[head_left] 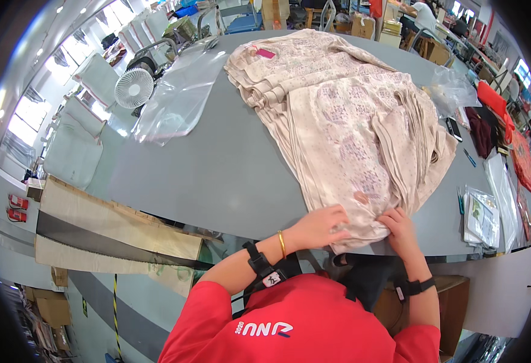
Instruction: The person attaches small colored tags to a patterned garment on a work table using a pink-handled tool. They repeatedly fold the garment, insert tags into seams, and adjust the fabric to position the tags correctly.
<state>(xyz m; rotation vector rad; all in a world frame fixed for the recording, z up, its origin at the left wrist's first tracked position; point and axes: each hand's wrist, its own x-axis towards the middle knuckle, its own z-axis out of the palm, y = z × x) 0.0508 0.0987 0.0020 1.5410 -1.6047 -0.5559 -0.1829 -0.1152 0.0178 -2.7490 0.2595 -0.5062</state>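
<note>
A thick stack of pale pink floral garments (353, 115) stretches across the grey table, its layers fanned at the left and right sides. The near end of the stack reaches the table's front edge, where both hands work on it. My left hand (321, 227) is curled against the left corner of that end, fingers bent onto the cloth. On the other corner, my right hand (401, 231) pinches a gathered fold of the fabric between thumb and fingers. The fingertips of both hands are partly hidden by the cloth. A magenta tag (265, 53) lies on the far left layers.
Clear plastic bags (184, 91) lie at the table's far left, beside a white fan (134, 88). To the right are a phone (453, 129), small blue snips (469, 158), packaged items (482, 219) and red bags (496, 103). A plywood board (117, 221) stands beyond the table's left front edge.
</note>
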